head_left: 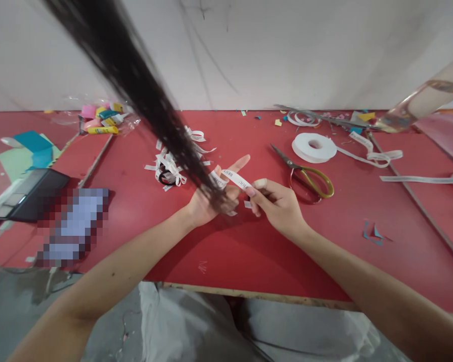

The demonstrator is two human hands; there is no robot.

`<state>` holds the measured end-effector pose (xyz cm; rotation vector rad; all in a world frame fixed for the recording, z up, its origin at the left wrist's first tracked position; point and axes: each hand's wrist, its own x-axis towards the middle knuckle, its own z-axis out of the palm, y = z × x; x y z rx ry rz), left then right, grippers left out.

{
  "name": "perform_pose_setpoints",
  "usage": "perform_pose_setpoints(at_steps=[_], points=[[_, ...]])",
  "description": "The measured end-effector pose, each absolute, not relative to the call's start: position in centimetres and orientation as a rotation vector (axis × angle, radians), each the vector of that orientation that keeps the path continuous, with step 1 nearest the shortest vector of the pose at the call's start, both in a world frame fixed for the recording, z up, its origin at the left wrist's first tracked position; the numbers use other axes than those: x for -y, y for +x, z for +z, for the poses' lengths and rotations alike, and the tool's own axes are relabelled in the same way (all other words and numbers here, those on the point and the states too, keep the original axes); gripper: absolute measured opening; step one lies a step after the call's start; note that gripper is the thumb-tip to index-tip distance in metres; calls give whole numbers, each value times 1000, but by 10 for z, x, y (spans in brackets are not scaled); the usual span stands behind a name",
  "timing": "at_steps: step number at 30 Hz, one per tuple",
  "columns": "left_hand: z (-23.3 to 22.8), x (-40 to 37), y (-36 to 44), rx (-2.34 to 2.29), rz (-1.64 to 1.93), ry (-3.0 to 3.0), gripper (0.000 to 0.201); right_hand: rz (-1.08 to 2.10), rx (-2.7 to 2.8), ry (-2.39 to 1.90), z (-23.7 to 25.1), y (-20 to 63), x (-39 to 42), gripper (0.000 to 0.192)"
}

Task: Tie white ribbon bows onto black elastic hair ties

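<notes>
While a dark blurred lock of hair (143,90) hangs across the view from above, a red flat table (249,251) fills most of the picture, and behind it stands a plain white wall (287,50) with thin dark marks. The front edge of the table shows bare wood, and below it lies grey cloth over the person's lap.

Near the middle of the table, the left hand (207,201) and the right hand (277,203) meet over a narrow white printed ribbon strip (237,178). The right hand pinches one end of the strip between thumb and forefinger, its other fingers curled in. The left hand has its forefinger stretched out toward 1 o'clock with the strip lying across it; the hair hides its other fingers, so I cannot tell how they grip.

At 10 o'clock from the hands lies a loose heap of cut white ribbon pieces (173,161). At 2 o'clock lie scissors with olive-yellow handles (309,176), and just beyond them a round roll of white ribbon (314,147), its loose end trailing toward 3 o'clock.

At the far left, a clear plastic bag (101,119) holds small coloured items, pink, yellow and blue. Blue and green paper sheets (28,151) lie at 9 o'clock, next to a flat black case (33,193).
</notes>
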<state>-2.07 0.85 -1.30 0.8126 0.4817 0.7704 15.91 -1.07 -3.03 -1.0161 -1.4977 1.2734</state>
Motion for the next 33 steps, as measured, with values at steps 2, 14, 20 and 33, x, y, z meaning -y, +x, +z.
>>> perform_pose_setpoints(at_steps=[2, 14, 20, 33], points=[[-13, -10, -19, -535, 816, 804, 75, 1255, 1489, -1016, -29, 158, 13, 29], [-14, -11, -12, -541, 880, 950, 92, 1548, 1337, -809, -31, 159, 15, 30], [-10, -10, -15, -581, 927, 754, 83, 1537, 1458, -762, -26, 157, 19, 27], [-20, -13, -19, -477, 764, 940, 86, 1186, 1585, -933, -25, 175, -2, 31]])
